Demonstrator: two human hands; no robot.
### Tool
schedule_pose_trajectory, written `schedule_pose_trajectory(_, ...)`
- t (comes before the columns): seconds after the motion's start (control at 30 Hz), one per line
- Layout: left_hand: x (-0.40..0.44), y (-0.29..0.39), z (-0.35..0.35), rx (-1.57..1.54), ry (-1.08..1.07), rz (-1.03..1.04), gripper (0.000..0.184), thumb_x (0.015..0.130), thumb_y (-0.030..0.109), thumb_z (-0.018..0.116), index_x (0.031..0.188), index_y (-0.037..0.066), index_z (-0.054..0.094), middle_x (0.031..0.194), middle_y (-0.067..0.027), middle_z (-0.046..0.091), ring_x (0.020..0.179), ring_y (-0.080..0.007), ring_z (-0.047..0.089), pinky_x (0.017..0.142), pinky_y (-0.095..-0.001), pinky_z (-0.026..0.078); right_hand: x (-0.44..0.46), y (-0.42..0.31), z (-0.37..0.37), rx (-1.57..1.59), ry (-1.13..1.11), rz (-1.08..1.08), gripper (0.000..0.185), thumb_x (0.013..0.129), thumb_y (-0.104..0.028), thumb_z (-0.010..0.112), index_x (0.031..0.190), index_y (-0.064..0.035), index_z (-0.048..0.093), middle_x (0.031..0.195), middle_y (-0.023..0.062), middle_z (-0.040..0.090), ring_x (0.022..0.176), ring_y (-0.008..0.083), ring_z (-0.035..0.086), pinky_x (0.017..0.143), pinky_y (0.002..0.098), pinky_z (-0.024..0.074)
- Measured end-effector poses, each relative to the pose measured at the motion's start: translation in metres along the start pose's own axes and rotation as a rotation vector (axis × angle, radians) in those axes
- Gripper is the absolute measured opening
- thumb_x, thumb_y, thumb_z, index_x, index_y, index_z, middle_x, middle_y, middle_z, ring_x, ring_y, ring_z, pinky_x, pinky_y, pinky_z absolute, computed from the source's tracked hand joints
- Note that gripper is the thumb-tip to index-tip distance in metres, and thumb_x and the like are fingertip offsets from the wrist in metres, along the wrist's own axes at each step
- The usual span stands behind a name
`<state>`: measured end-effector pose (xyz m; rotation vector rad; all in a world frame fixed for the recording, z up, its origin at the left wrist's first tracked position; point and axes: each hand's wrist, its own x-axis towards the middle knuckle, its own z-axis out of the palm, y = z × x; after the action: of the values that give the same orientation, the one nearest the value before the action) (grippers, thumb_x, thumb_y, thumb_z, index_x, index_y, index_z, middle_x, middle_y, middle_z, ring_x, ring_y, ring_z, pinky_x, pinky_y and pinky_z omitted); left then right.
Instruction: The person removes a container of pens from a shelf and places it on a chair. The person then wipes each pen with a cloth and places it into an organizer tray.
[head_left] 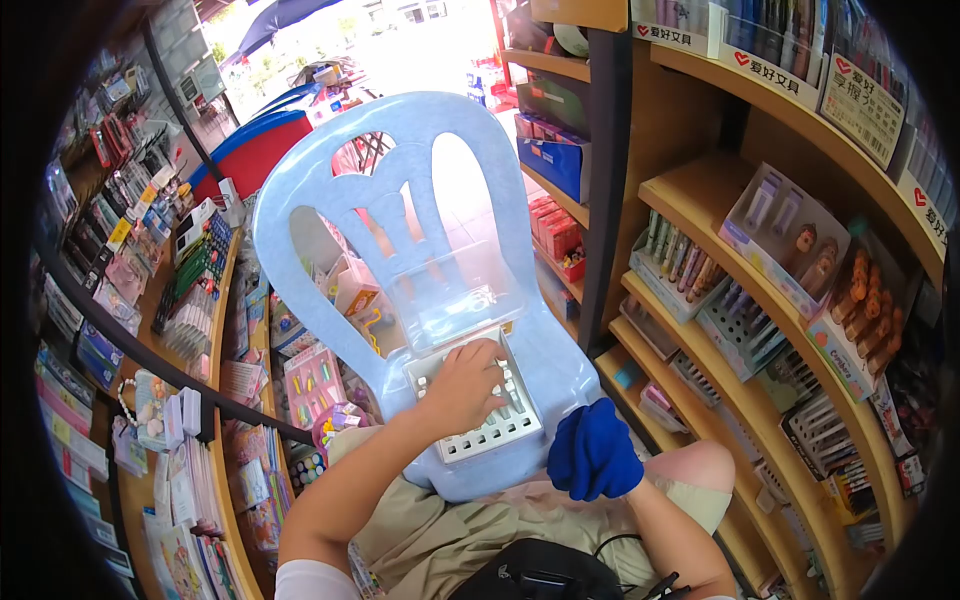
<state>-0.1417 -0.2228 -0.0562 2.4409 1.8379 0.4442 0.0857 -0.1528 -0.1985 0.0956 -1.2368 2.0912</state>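
A white box (pixel 487 438) with rows of square holes lies on the seat of a light blue plastic chair (pixel 556 365). Its clear lid (pixel 455 300) is raised at the far side. Several pale, slim items (pixel 514 390) stand in the holes; their kind is too small to tell. My left hand (pixel 462 385), bare, reaches over the box with curled fingers among these items, hiding part of them. My right hand (pixel 596 452) wears a blue knitted glove and is closed beside the chair's front right edge, apart from the box. Anything inside that fist is hidden.
Wooden shelves (pixel 700 215) with boxed pens rise close on the right. At left, a curved rack (pixel 225 330) holds notebooks and small packaged goods. The chair's backrest stands beyond the box, with a bright doorway behind. My knees are against the seat's near side.
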Motion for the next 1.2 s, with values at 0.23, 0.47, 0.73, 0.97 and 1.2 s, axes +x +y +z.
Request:
schedule_pose_trajectory(0.23,0.002,0.007,-0.037,-0.228,0.113,-0.074,0.021,0.071,0.009,0.067,0.085,0.004,0.052,0.098,-0.0122,0.055,0.091,-0.0301,0.054,0.082,-0.0366,0.042,0.013,-0.051,0.057,-1.314,0.357,0.417,0.019,0.064,-0.019,0.069,0.056,-0.0068,0.057,0.058,0.0064,0.059,0.048,0.0184,0.053,0.048,0.0258,0.0431)
schedule_pose_trajectory(0.47,-0.003,0.049,0.023,-0.654,-0.043,0.009,0.021,0.076,0.009,0.064,0.089,0.002,0.05,0.1,-0.0121,0.052,0.096,-0.0275,0.052,0.084,-0.034,0.041,0.014,-0.04,0.023,-0.787,-0.113,0.053,0.031,0.067,-0.022,0.067,0.093,-0.0064,0.059,0.088,0.0067,0.056,0.08,0.0157,0.054,0.073,0.022,0.0401)
schedule_pose_trajectory(0.73,-0.004,0.106,0.108,-0.884,0.272,-0.202,0.036,0.076,0.013,0.066,0.101,-0.005,0.049,0.106,-0.0151,0.045,0.101,-0.0293,0.047,0.089,-0.0323,0.038,-0.04,0.0,0.002,0.185,0.494,0.414,0.024,0.093,-0.022,0.044,0.112,-0.0083,0.049,0.102,0.0022,0.054,0.094,0.01,0.053,0.08,0.0243,0.0443)
schedule_pose_trajectory(0.97,0.003,0.078,0.103,-1.031,0.084,-0.141,0.033,0.068,0.011,0.072,0.093,-0.001,0.054,0.105,-0.012,0.046,0.099,-0.0258,0.046,0.087,-0.0301,0.039,-0.025,-0.018,0.01,-0.631,0.036,-0.016,0.037,0.087,-0.015,0.05,0.121,-0.0007,0.044,0.114,0.0069,0.051,0.107,0.0146,0.049,0.091,0.0282,0.0393)
schedule_pose_trajectory(1.2,0.004,0.085,0.099,-0.803,-0.087,-0.097,0.039,0.061,0.012,0.075,0.097,0.004,0.061,0.112,-0.0132,0.044,0.111,-0.0293,0.038,0.097,-0.0357,0.031,-0.032,-0.02,0.012,-0.895,-0.075,0.094,0.023,0.08,-0.006,0.055,0.102,-0.0038,0.053,0.092,0.0053,0.056,0.086,0.0132,0.054,0.073,0.0266,0.0447)
